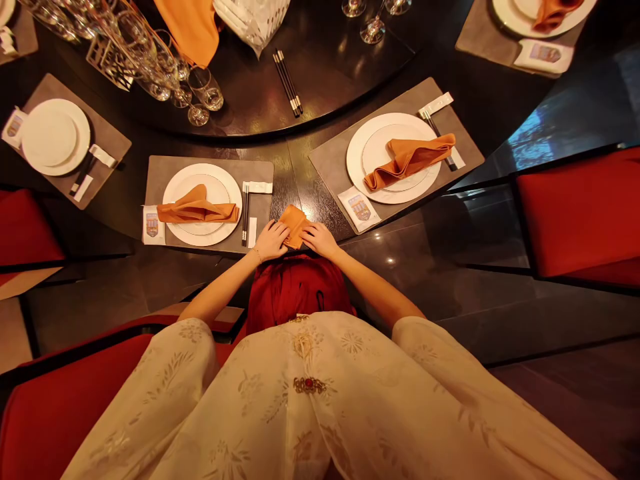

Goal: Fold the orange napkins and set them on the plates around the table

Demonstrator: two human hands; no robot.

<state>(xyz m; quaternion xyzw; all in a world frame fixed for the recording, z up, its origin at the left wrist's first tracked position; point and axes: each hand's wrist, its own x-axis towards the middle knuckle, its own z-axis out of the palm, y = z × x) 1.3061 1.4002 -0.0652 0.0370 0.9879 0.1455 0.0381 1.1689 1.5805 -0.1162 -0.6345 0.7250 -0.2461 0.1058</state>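
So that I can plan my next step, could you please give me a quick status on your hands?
Left hand and right hand both on folded orange cloth napkin. Slim black chopsticks on grey rectangular placemat, just beside left hand.

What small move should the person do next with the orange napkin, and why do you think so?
Probably one more fold of the orange napkin. The left hand and right hand both rest on it at the table edge, and it is still a small, compact shape. The pleated napkin on the plate to the left is a longer, shaped band.
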